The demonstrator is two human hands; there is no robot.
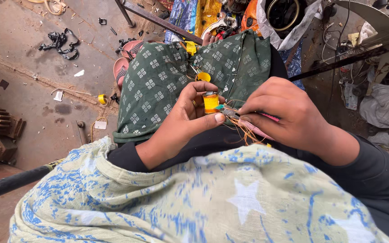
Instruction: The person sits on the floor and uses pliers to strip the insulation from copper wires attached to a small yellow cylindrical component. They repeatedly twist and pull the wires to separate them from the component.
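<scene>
Over the lap, above the green patterned cloth [158,85] that covers the knees, the left hand [190,112] holds a small yellow spool [210,103] upright, its fingers [216,118] wrapped narrowly around the barrel with the thumb pressed near its lower end. Just beside it, the right hand [284,112] has its fingers pinched shut on something slim at the spool's base, though what exactly they grip is hidden; a pink strip [257,128] lies under that hand. Fine orange wire strands [245,130] trail loosely below, between the two hands. The spool looks light and rigid, likely smooth enough to slip, so a grip across its flanged ends seems safest. The strands appear thin, springy and easily kinked or snapped; pinching them close to the spool should control them best.
</scene>
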